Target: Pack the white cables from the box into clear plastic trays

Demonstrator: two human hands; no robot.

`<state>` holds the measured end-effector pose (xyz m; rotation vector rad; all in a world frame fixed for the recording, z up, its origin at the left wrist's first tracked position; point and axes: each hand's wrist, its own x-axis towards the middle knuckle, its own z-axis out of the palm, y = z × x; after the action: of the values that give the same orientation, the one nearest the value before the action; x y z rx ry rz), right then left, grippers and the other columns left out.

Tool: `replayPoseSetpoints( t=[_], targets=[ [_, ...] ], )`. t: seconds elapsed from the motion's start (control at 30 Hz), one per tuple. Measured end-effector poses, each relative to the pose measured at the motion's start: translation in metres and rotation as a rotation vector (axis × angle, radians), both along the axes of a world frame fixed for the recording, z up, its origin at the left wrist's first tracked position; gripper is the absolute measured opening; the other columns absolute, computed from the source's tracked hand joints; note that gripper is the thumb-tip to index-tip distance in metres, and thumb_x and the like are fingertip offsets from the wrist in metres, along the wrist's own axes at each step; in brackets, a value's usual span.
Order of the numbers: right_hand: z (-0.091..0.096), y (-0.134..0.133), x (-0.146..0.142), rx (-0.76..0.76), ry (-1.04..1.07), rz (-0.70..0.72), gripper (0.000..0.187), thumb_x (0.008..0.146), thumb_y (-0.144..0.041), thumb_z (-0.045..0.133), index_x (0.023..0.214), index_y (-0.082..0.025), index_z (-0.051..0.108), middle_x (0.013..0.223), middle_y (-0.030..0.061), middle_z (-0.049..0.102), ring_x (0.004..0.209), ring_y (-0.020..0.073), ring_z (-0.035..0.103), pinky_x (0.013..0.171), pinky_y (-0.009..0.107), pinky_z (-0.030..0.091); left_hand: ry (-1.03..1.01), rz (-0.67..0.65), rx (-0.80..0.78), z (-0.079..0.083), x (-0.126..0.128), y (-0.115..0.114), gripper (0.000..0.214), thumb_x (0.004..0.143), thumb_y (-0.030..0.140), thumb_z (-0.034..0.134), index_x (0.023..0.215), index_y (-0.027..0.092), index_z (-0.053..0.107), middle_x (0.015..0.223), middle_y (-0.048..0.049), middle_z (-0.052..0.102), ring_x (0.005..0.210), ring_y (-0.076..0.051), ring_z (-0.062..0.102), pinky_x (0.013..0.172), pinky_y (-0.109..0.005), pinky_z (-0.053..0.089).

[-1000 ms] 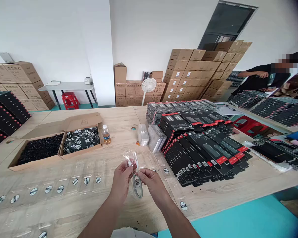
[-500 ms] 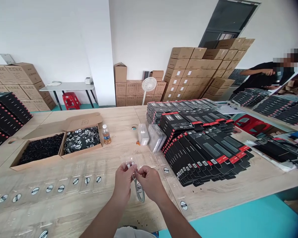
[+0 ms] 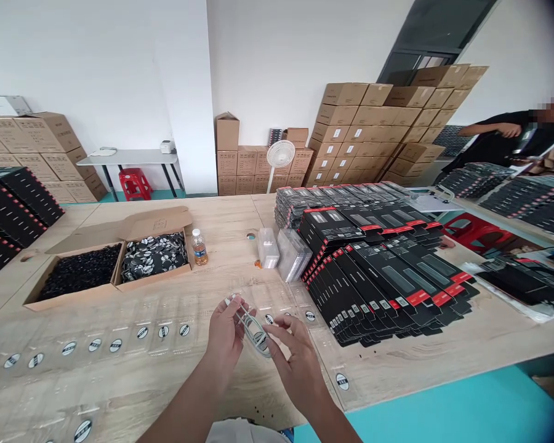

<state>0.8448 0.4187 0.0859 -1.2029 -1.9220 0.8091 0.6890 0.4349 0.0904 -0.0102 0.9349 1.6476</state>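
Left hand (image 3: 224,338) holds coiled grey cable (image 3: 253,329); right hand (image 3: 295,366) open just beside.

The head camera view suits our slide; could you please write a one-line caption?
A left hand holds a coiled grey cable beside stacks of red-trimmed black boxes.

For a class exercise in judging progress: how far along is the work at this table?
Done-looking: black-and-red boxes stacked in rows. In hand: the left hand holds a coiled grey cable, the right hand beside it. Left: round stickers lined along the table and a carton of black pieces.
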Motion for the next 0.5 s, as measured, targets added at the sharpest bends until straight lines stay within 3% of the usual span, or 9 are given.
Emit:
replayPoseSetpoints(
  t=[0.1, 0.2, 0.27, 0.33, 0.5],
  targets=[
    [-0.014, 0.001, 0.0, -0.289, 0.284, -0.021, 0.043, 0.089, -0.04, 0.052, 0.131, -0.03, 0.052, 0.124, 0.0085, 0.056, 0.111, 0.0228, 0.055, 0.088, 0.037, 0.05, -0.036, -0.017, -0.008, 0.007, 0.004, 0.0, 0.014, 0.07, 0.021, 0.076, 0.072, 0.016, 0.063, 0.066, 0.0009, 0.059, 0.057, -0.01, 0.058, 0.073, -0.032, 0.057],
    [-0.025, -0.001, -0.007, -0.506, 0.455, 0.002, 0.049, 0.089, -0.046, 0.051, 0.133, -0.025, 0.049, 0.097, 0.0051, 0.063, 0.089, 0.0187, 0.06, 0.079, 0.034, 0.053, -0.033, -0.023, -0.007, 0.009, 0.006, 0.001, 0.012, 0.072, 0.019, 0.074, 0.071, 0.015, 0.063, 0.066, 0.0003, 0.059, 0.058, -0.01, 0.058, 0.073, -0.033, 0.058],
    [-0.029, -0.003, -0.014, -0.527, 0.493, -0.018, 0.051, 0.087, -0.049, 0.055, 0.131, -0.023, 0.051, 0.085, 0.0021, 0.059, 0.075, 0.0163, 0.057, 0.069, 0.031, 0.053, -0.023, -0.001, -0.013, 0.007, 0.005, 0.002, 0.012, 0.072, 0.018, 0.074, 0.07, 0.015, 0.062, 0.066, 0.0003, 0.059, 0.058, -0.01, 0.058, 0.073, -0.034, 0.058],
    [-0.029, -0.004, -0.019, -0.538, 0.522, -0.048, 0.053, 0.084, -0.05, 0.058, 0.13, -0.023, 0.051, 0.086, 0.0021, 0.057, 0.072, 0.0157, 0.056, 0.063, 0.03, 0.053, -0.009, 0.027, -0.013, 0.003, 0.001, 0.003, 0.012, 0.071, 0.017, 0.074, 0.071, 0.015, 0.062, 0.067, 0.0005, 0.059, 0.059, -0.01, 0.058, 0.073, -0.034, 0.058],
    [-0.025, 0.0, -0.023, -0.66, 0.635, 0.052, 0.056, 0.075, -0.044, 0.07, 0.125, -0.025, 0.053, 0.092, 0.0026, 0.057, 0.078, 0.0166, 0.057, 0.068, 0.033, 0.054, 0.002, 0.044, 0.034, -0.001, -0.009, 0.002, 0.015, 0.069, 0.02, 0.076, 0.071, 0.016, 0.062, 0.067, 0.001, 0.06, 0.061, -0.01, 0.058, 0.077, -0.035, 0.057]
  ],
)
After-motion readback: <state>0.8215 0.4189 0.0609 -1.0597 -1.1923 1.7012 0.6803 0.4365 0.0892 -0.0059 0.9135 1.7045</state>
